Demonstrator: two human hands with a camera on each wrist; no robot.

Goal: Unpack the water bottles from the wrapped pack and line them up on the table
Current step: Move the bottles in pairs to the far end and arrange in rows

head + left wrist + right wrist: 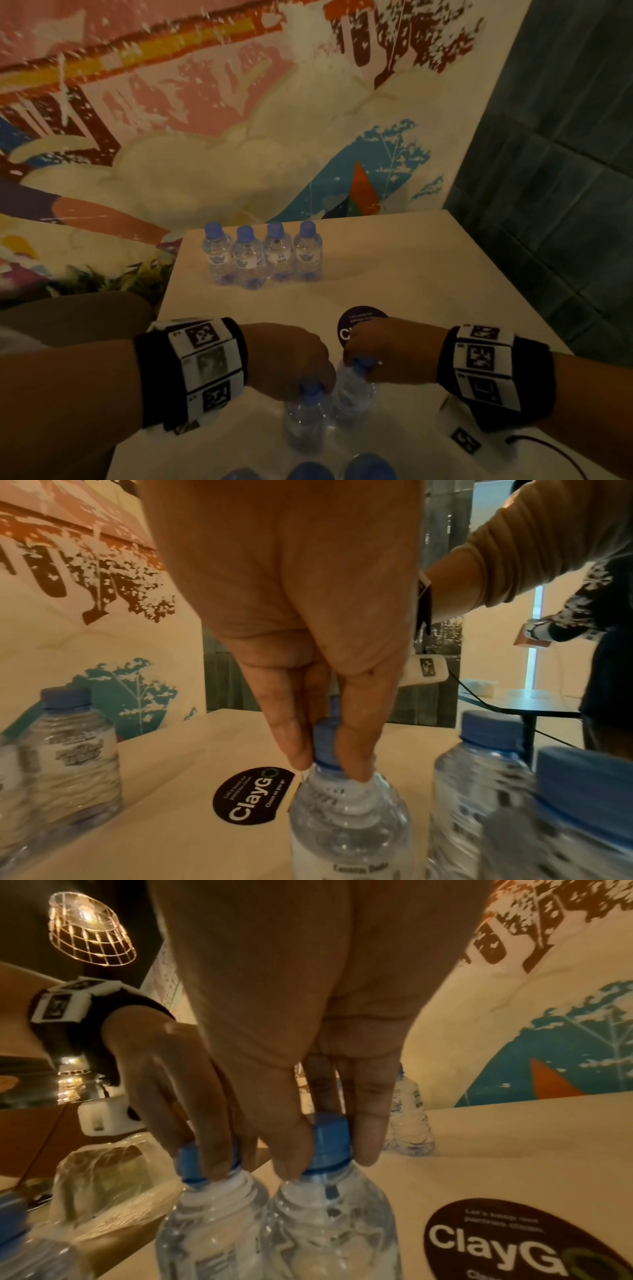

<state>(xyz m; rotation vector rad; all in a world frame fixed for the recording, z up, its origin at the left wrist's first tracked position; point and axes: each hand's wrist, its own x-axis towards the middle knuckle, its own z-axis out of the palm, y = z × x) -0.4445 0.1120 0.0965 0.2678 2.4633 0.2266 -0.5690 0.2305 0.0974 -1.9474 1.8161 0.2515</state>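
Observation:
Two small clear water bottles with blue caps stand side by side near the front of the table. My left hand (pixel 301 370) pinches the cap of the left bottle (pixel 305 425), and its fingertips (pixel 298 758) sit on either side of that cap (pixel 327 739). My right hand (pixel 380 356) pinches the cap (pixel 330 1139) of the right bottle (pixel 352 394). Several more bottles (pixel 263 253) stand in a row at the far side of the table. Blue caps of the remaining pack (pixel 310 472) show at the bottom edge, with loose clear wrap (pixel 103 1177) beside them.
A round dark ClayGo sticker (pixel 359 320) lies on the pale table (pixel 428 274) just beyond my right hand. A painted wall rises behind the table, and a dark tiled floor lies to its right. A black cable (pixel 548 448) runs over the table's front right.

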